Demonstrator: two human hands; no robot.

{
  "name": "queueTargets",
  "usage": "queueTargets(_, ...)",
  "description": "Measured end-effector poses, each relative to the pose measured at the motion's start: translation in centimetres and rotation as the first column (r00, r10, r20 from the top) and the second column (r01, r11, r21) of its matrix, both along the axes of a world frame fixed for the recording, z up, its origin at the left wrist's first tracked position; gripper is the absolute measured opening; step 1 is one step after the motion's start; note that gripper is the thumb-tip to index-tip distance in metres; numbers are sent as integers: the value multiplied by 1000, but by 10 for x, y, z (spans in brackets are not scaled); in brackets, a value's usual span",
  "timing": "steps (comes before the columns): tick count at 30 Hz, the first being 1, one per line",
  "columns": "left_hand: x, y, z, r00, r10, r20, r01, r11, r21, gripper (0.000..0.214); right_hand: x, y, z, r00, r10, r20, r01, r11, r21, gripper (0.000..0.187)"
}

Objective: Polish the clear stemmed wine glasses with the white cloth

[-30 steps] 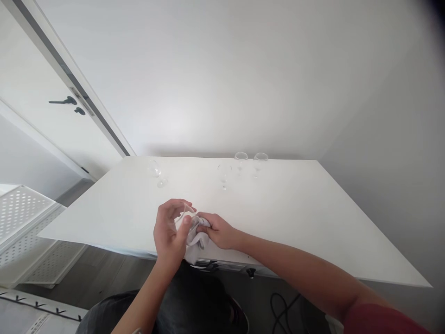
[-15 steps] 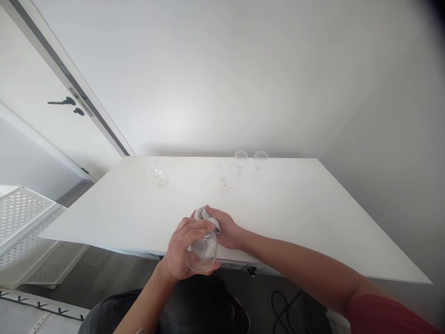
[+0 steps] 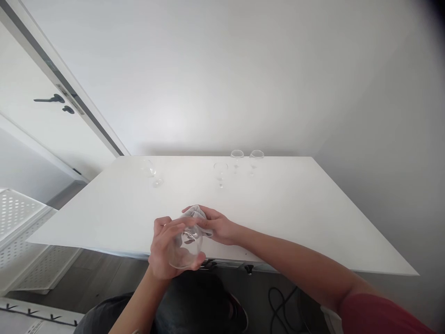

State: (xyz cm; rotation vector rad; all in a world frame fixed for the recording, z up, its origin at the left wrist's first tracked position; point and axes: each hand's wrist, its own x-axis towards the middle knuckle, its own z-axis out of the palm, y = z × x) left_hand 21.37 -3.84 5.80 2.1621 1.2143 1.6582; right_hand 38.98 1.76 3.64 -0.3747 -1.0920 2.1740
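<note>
A clear wine glass (image 3: 186,250) is tilted at the table's front edge, its open rim facing down towards me. My left hand (image 3: 165,248) is wrapped round the bowl, thumb beneath and fingers over the top. At the far end of the glass, my right hand (image 3: 215,225) is closed on a light grey cloth (image 3: 195,212), pressed about where the stem and foot are. The cloth and fingers hide that end of the glass.
On the white table (image 3: 278,208), three wine glasses stand upright at the back: a near one (image 3: 220,174), a middle one (image 3: 237,160) and a right one (image 3: 257,161). Another glass (image 3: 151,171) lies at back left. A white perforated rack (image 3: 21,232) stands at left.
Both hands, with the glass and cloth, have shifted a little left. The glass has turned slightly, and more of the cloth shows above the fingers.
</note>
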Motion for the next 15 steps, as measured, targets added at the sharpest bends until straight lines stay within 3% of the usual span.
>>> queueTargets(5, -5, 2, -8, 988, 18, -151, -10, 999, 50, 70, -2, 3, -5, 972, -181, 150, 147, 966, 213, 47)
queueTargets(9, -2, 3, -12, 986, 5, -169, 6, 998, 68, 66, 0, 3, -7, 908, -331, 258, 270, 931, 244, 48)
queueTargets(11, -2, 3, -9, 992, -14, -124, 24, 997, 78, 64, 0, 2, -5, 927, -287, 242, 250, 952, 175, 49)
queueTargets(15, 0, 6, 1, 995, -59, -79, 67, 993, 97, 66, -1, 2, -3, 989, -18, 145, 11, 999, 49, 46)
